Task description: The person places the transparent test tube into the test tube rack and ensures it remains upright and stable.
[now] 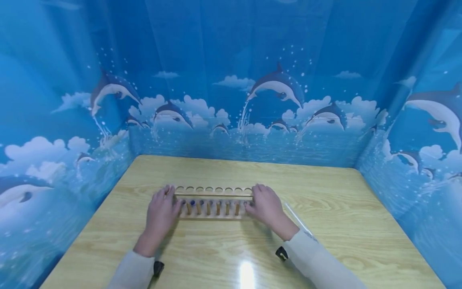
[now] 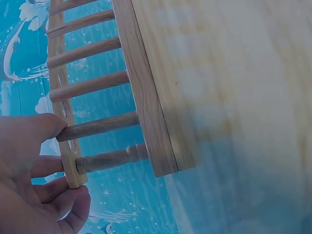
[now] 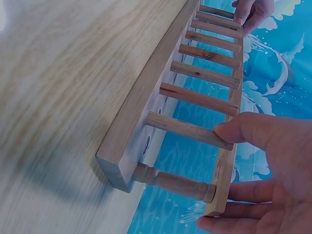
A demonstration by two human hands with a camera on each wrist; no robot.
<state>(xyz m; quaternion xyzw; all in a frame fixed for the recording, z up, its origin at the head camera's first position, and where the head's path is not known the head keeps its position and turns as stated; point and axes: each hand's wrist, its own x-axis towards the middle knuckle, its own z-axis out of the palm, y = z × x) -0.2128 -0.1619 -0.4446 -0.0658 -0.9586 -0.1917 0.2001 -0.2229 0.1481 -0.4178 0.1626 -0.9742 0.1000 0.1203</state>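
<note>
A wooden test tube rack (image 1: 213,217) stands upright on the table, with a row of round holes along its top board and several wooden pegs rising from its base. My left hand (image 1: 160,212) grips the rack's left end. In the left wrist view, the thumb (image 2: 51,126) presses by a peg while the other fingers curl behind the top board. At the opposite end my right hand (image 1: 267,204) holds the same board. Its thumb (image 3: 231,129) lies against a peg in the right wrist view, the fingers beneath. No tubes stand in the rack.
A thin clear glass rod or tube (image 1: 297,218) lies on the wooden table (image 1: 216,249), beside my right forearm and partly hidden by the sleeve. Blue curtains (image 1: 223,48) printed with dolphins surround the table at the back and sides.
</note>
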